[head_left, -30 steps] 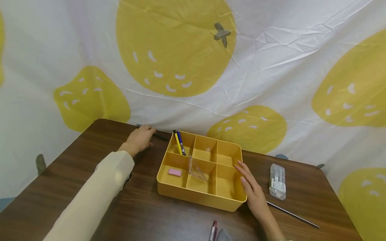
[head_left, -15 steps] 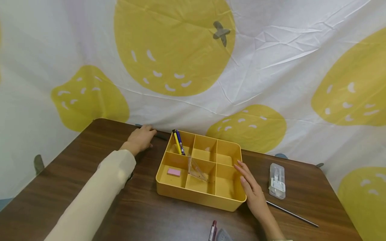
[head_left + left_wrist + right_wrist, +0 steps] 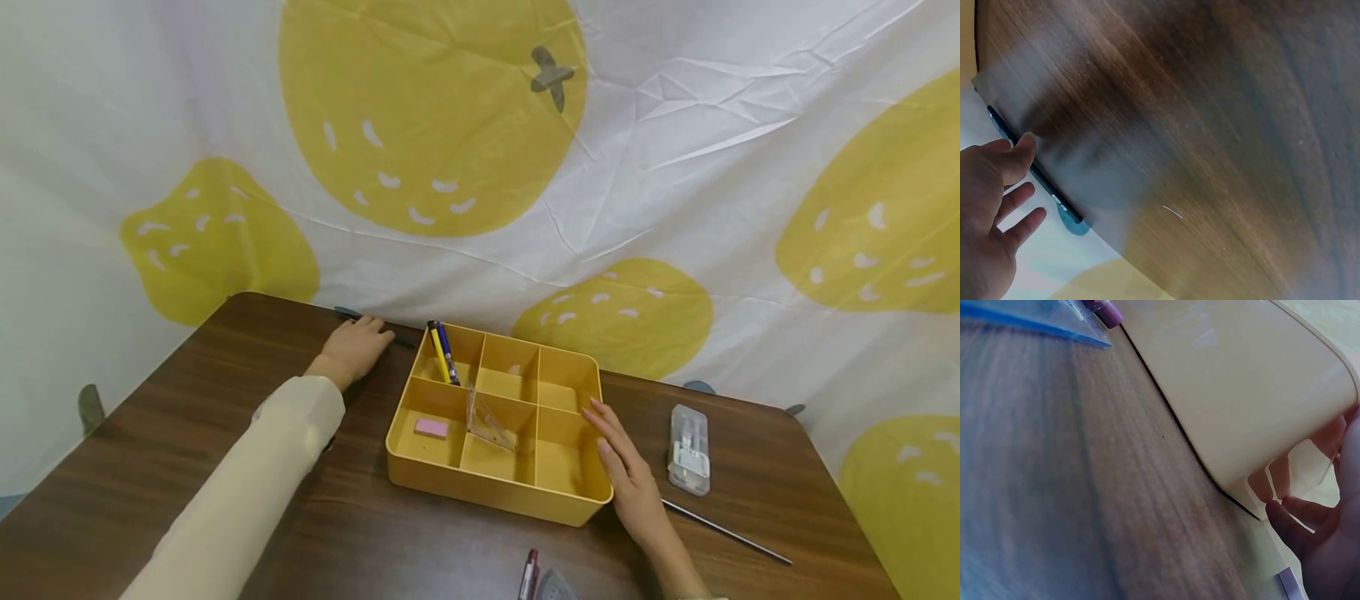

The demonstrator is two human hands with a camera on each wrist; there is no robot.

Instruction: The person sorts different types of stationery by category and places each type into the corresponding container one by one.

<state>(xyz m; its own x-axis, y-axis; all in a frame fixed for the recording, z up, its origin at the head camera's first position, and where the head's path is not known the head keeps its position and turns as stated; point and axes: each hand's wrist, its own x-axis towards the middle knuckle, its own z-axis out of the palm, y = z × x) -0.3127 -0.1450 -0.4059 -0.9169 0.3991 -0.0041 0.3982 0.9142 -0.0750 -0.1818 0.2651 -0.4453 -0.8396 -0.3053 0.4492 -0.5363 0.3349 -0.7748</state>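
My left hand (image 3: 358,348) is at the far table edge, pinching a slim black pen (image 3: 1054,190) between thumb and index finger in the left wrist view. Its other fingers reach out past the edge. A yellow organizer box (image 3: 495,492) with several compartments stands mid-table. My right hand (image 3: 633,487) rests on the box's right side, with its fingers fairly straight at the rim and outer wall (image 3: 1254,394). Inside the box are a yellow pen (image 3: 438,354), a blue pen (image 3: 448,354), a pink eraser (image 3: 431,428) and a clear set square (image 3: 491,429).
Right of the box lie a clear plastic case (image 3: 688,450) and a thin silver rod (image 3: 727,531). Near the front edge are a dark red pen (image 3: 528,575) and a grey translucent piece (image 3: 555,587). A lemon-print cloth (image 3: 465,275) hangs directly behind the table.
My left hand has shifted slightly to the right along the black pen. The right hand and the box hold their places, while the head view has drifted a little.
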